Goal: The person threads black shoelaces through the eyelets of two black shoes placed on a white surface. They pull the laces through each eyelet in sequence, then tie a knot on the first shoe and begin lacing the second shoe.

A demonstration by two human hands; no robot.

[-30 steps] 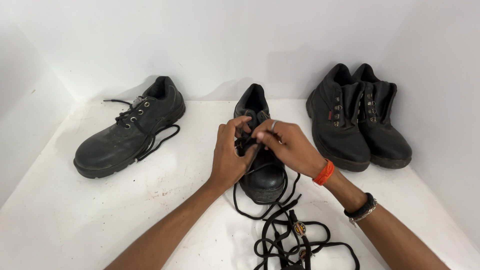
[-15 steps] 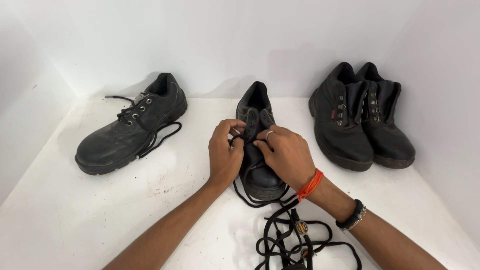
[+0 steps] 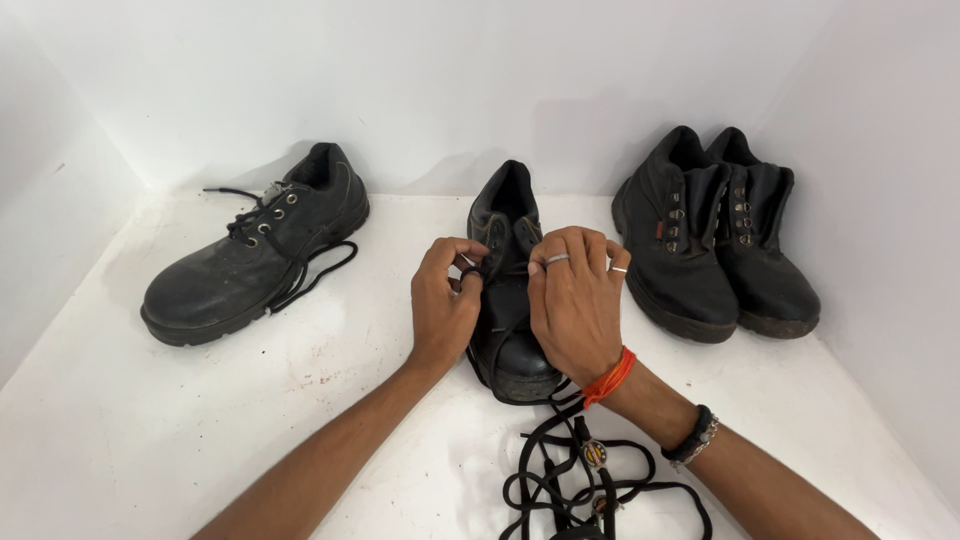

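Your left hand (image 3: 443,305) pinches a lace (image 3: 470,272) at the eyelets of the middle shoe (image 3: 508,330), which points toe-first at you. Your right hand (image 3: 573,300) lies curled over its tongue (what its fingertips grip is hidden), equally near.

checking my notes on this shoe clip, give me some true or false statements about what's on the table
1. Both hands, left hand and right hand, are on the middle shoe. True.
2. The left shoe has no lace. False: a black lace is threaded through it.
3. A pair of shoes stands at the right. True.
4. Loose laces lie behind the middle shoe by the wall. False: they lie in front, near the right wrist.
5. The right wrist wears an orange thread. True.
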